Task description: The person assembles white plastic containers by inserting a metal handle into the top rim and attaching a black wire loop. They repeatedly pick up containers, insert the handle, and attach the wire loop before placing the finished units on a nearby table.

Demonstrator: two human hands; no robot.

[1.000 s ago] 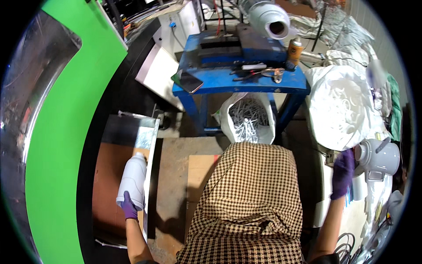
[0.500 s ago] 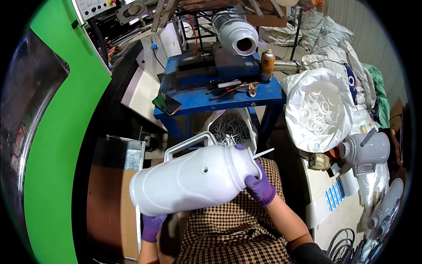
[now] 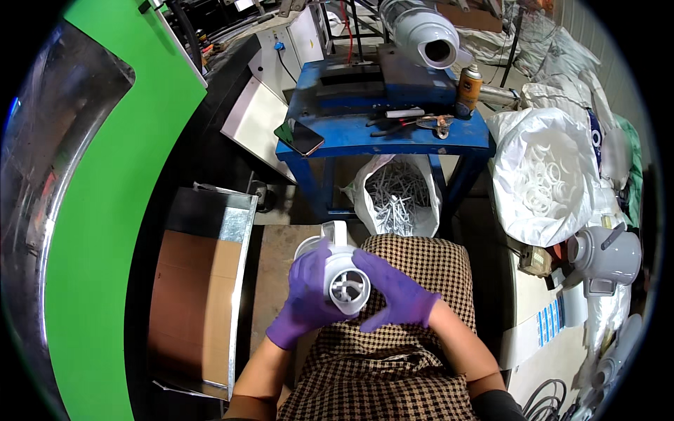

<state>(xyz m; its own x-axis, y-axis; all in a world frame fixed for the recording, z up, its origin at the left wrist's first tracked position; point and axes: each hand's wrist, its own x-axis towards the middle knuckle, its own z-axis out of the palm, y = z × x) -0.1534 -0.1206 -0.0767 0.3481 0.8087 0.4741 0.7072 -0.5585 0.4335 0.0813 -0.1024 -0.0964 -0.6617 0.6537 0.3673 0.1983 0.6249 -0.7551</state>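
Observation:
A white plastic thermos jug (image 3: 337, 261) is in front of me over my lap, its round mouth turned up toward me and its handle (image 3: 335, 231) on the far side. White pieces (image 3: 347, 286) show inside the mouth; I cannot make out their full shape. My left hand (image 3: 307, 295), in a purple glove, is closed around the left side of the jug's neck. My right hand (image 3: 397, 288), gloved alike, is at the neck's right side with fingers stretched and thumb apart. Its fingertips are close to the rim; whether they touch it I cannot tell.
A blue metal table (image 3: 393, 144) ahead bears a phone (image 3: 300, 137), pliers (image 3: 393, 128), a spray can (image 3: 468, 91) and another jug (image 3: 425, 38). Beneath stands a sack of white sticks (image 3: 397, 200). At right are a sack of white rings (image 3: 544, 179) and a grey jug (image 3: 605, 251); cardboard (image 3: 193, 302) lies left.
The jug has turned from lying sideways to mouth toward me. My left hand has moved from its base to its neck. My right hand's fingers have spread. The white stick at the mouth no longer protrudes.

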